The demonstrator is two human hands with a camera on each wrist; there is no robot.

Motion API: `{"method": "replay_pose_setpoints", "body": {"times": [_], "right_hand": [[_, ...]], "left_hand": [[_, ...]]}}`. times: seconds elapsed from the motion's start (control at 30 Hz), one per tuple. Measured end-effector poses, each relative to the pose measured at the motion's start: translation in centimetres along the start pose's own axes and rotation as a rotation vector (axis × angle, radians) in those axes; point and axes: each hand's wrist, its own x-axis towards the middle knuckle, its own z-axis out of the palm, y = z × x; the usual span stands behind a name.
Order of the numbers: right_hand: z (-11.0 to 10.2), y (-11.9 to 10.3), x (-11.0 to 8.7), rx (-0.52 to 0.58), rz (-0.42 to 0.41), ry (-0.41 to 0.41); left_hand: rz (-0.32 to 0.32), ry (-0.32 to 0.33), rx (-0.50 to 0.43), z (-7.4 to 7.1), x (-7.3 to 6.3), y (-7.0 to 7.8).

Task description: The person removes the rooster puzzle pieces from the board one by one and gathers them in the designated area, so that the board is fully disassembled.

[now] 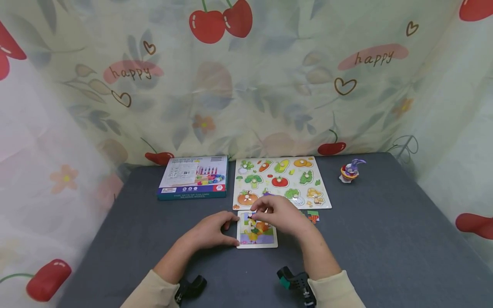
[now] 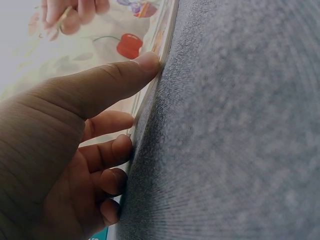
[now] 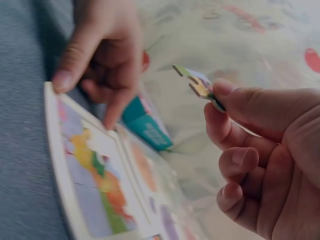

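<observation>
My right hand (image 1: 283, 214) pinches a small jigsaw piece (image 3: 202, 89) between thumb and index finger, above a framed picture puzzle (image 1: 257, 239). The other fingers of that hand curl loosely under it. White-bordered, the puzzle shows a yellow duck-like figure, and a bare white patch appears in its picture in the right wrist view. My left hand (image 1: 213, 231) rests at the puzzle's left edge, thumb (image 2: 145, 61) touching the near corner and index finger extended to the edge farther up. In the head view, the right hand covers the puzzle's upper right part.
Behind the puzzle lies a vegetable peg board (image 1: 296, 175), partly behind the right hand. A flat blue-and-white box (image 1: 192, 177) lies to its left. Loose colourful pieces (image 1: 313, 217) lie right of the puzzle. A purple rabbit figurine (image 1: 349, 172) stands at the back right.
</observation>
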Motion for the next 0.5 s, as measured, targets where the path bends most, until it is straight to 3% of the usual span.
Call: {"method": "replay_pose_setpoints", "body": {"times": [0.5], "right_hand": [[-4.7, 0.6, -2.0, 0.038, 0.014, 0.057]], "left_hand": [[0.01, -0.004, 0.005, -0.1, -0.1, 0.1]]}}
